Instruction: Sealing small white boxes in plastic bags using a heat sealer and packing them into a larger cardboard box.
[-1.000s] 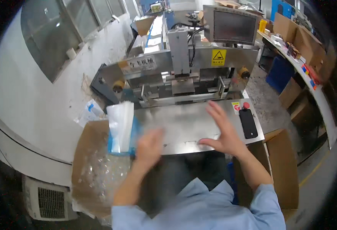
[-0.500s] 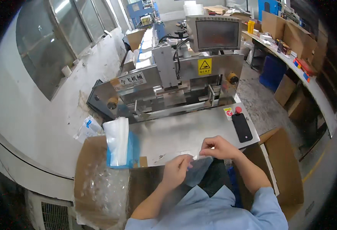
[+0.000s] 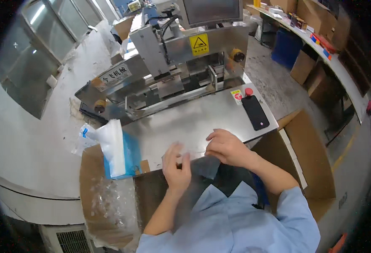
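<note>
A clear plastic bag hangs over my lap at the front edge of the machine's metal table. My right hand grips its upper right edge with bent fingers. Just left of the bag is my left hand, its thumb and fingers parted and slightly blurred; nothing shows between them. A stack of white, filmy sleeves stands upright against a blue box at the table's left front corner.
Behind the table stands a metal machine with a screen and a red button. A black phone lies at the right. Cardboard boxes stand below: one with clear plastic at left, another at right.
My left hand has come off the plastic bag and spread its fingers. My right hand still holds the bag. The view has tilted down and turned, shifting the machine up and left.
</note>
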### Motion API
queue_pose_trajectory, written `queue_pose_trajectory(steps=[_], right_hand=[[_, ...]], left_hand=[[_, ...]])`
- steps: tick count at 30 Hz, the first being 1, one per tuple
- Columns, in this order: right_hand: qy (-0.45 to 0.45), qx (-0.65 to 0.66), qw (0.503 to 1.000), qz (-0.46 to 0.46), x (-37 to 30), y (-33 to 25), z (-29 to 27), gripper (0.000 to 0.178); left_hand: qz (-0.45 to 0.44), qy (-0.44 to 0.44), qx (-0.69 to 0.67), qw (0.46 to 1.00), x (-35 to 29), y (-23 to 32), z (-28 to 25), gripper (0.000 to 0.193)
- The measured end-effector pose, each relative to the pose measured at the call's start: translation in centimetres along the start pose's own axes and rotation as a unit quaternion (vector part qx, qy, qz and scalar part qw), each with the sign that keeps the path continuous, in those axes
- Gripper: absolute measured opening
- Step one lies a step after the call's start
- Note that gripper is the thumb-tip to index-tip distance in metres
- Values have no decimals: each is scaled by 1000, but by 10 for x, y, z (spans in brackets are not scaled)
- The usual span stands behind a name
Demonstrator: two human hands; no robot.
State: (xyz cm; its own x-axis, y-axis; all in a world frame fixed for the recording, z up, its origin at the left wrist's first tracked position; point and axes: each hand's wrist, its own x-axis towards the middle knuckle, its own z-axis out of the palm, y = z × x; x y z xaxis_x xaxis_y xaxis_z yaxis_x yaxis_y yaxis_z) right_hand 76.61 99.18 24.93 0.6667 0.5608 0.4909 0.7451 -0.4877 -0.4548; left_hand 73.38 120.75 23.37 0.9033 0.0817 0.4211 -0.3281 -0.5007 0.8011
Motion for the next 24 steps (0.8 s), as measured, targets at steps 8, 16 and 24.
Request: queue_pose_trajectory(steps=[8, 16, 24], right_hand=[[-124, -46, 991, 19, 9, 8, 1, 18], [-223, 41, 974, -4, 25, 62, -8, 18], [-313, 169, 927, 122, 84, 193, 44, 17]], left_hand=[[37, -370, 59, 926, 53, 10, -19, 22], [33, -415, 128, 900, 89, -17, -33, 19], [-67, -465, 71, 880, 177, -115, -24, 27]])
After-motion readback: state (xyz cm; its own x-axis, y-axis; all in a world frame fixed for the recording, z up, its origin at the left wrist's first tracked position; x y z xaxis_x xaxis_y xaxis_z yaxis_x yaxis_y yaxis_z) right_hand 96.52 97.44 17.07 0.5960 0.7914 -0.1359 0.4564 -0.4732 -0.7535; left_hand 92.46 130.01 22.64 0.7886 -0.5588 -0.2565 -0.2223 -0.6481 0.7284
